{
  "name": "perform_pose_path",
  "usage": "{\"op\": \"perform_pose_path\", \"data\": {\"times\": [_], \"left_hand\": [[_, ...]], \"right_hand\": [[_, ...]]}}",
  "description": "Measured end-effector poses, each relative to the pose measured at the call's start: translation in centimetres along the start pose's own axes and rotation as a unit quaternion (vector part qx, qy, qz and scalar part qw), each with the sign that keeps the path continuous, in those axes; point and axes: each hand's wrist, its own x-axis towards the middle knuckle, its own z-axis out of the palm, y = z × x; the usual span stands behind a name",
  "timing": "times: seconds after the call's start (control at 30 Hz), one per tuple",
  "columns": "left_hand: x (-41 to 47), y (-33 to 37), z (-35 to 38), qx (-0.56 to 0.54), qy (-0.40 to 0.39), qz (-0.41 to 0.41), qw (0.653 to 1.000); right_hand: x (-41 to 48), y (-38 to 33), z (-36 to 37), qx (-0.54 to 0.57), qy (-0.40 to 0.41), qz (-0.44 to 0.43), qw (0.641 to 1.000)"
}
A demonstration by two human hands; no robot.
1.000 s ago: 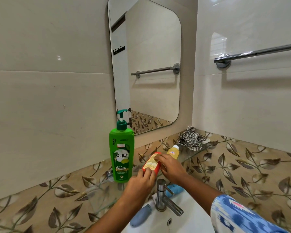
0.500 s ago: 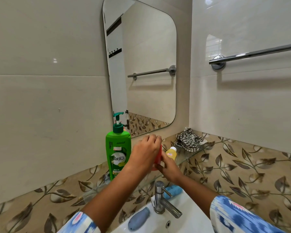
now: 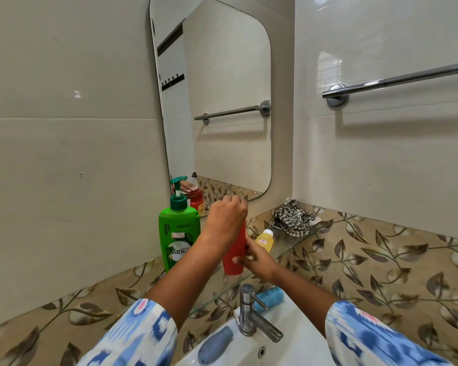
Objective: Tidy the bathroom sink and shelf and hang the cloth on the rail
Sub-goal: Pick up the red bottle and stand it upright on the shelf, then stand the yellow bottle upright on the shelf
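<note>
A red bottle (image 3: 234,256) stands upright on the glass shelf (image 3: 294,247), between a tall green pump bottle (image 3: 179,233) and a small yellow bottle (image 3: 265,240). My left hand (image 3: 226,215) is closed over the red bottle's top. My right hand (image 3: 254,260) grips its lower body from the right. A striped cloth (image 3: 294,217) lies bunched at the shelf's right end in the corner. The chrome rail (image 3: 397,79) on the right wall is bare.
Below the shelf is a white sink (image 3: 296,350) with a chrome tap (image 3: 251,315). A grey-blue object (image 3: 214,344) lies on the sink's left rim and a blue bottle (image 3: 269,298) lies behind the tap. A mirror (image 3: 217,101) hangs above the shelf.
The red bottle has gone from tilted in both hands to upright on the shelf. My left hand rose from its base to its top.
</note>
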Motion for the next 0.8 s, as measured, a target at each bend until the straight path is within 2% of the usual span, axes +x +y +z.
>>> {"op": "perform_pose_path", "data": {"times": [0.27, 0.37, 0.47, 0.53, 0.63, 0.8], "left_hand": [[-0.3, 0.0, 2.0, -0.005, 0.047, 0.013, 0.999], [-1.1, 0.3, 2.6, 0.014, 0.065, 0.018, 0.998], [-3.2, 1.3, 3.2, 0.013, 0.088, 0.037, 0.995], [-5.1, 2.5, 4.5, -0.031, 0.096, 0.064, 0.993], [-9.0, 4.6, 7.5, -0.075, 0.060, 0.075, 0.993], [-14.3, 6.8, 10.7, -0.126, -0.030, -0.024, 0.991]], "right_hand": [[0.5, 0.8, 0.3, -0.041, 0.024, 0.003, 0.999], [0.6, 1.3, -0.4, -0.125, 0.005, -0.015, 0.992], [0.5, 1.8, -1.8, -0.202, 0.047, -0.039, 0.978], [0.6, 2.2, -3.2, -0.281, 0.081, -0.035, 0.956], [1.0, 2.8, -5.0, -0.407, 0.073, -0.007, 0.910], [1.9, 3.4, -6.5, -0.586, 0.020, 0.018, 0.810]]}}
